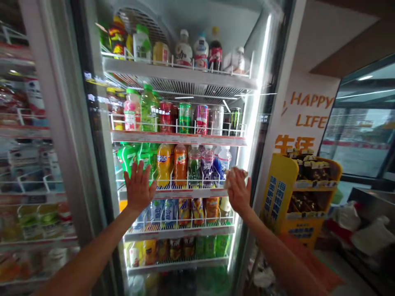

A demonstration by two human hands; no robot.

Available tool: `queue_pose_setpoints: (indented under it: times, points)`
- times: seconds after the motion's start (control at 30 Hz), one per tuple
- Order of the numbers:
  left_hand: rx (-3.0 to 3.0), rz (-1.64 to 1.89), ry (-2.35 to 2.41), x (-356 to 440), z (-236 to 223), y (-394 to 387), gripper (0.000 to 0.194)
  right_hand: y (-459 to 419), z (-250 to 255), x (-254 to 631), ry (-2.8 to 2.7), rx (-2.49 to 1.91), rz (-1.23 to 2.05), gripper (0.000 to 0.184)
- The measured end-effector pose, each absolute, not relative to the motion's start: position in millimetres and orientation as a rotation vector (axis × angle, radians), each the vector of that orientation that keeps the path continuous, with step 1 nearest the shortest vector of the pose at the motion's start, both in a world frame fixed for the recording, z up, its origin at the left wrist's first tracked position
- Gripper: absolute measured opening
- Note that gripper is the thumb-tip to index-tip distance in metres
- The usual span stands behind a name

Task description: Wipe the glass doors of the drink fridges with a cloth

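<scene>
In front of me stands a tall drinks fridge with a glass door (pixel 197 86), which carries faint reflections of lettering and lamps. My left hand (pixel 138 187) is raised, fingers spread and palm towards the glass, with nothing in it. It appears to rest on the glass before the green and yellow bottles. On the right, my right hand (pixel 238 192) holds a pale crumpled cloth or tissue (pixel 243 172) against the glass near the lit edge. Its fingers lie over the cloth, hiding most of it. Behind the glass are shelves of bottles (pixel 180 164) and cans (pixel 184 117).
A second fridge section (pixel 33 164) with packaged goods stands at the left, beyond a metal door frame (pixel 54 102). To the right are a yellow display stand (pixel 279 185) with dark packets and a wall (pixel 308 102) with orange lettering. Pale bags (pixel 370 234) lie at the lower right.
</scene>
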State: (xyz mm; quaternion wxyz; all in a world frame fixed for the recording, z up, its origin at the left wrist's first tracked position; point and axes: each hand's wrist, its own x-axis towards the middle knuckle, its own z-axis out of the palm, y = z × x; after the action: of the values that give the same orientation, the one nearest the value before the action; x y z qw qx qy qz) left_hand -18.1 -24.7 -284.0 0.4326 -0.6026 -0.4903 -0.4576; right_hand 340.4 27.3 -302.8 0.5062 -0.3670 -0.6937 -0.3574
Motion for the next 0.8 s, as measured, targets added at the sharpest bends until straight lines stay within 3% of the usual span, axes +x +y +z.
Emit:
queue_pose_setpoints:
  times: [0.13, 0.33, 0.53, 0.73, 0.8]
  points:
    - [-1.504, -1.125, -1.214, -18, -283, -29, 0.07, 35, -241, 300, -1.477, -0.863, -0.825, 0.055]
    - [-1.559, -1.137, -1.183, -21, -272, -42, 0.064, 11, -284, 274, -2.058, -0.599, -0.994, 0.058]
    - [-1.57, -1.16, -1.097, -22, -244, -29, 0.063, 50, -192, 306, -1.366, -0.949, -0.884, 0.056]
    - [-1.543, -1.2, -1.045, -16, -239, -21, 0.066, 24, -274, 297, -1.835, -0.747, -1.071, 0.059]
    - [-1.548, -1.216, -1.029, -17, -240, -21, 0.065, 23, -274, 306, -1.848, -0.773, -1.075, 0.057]
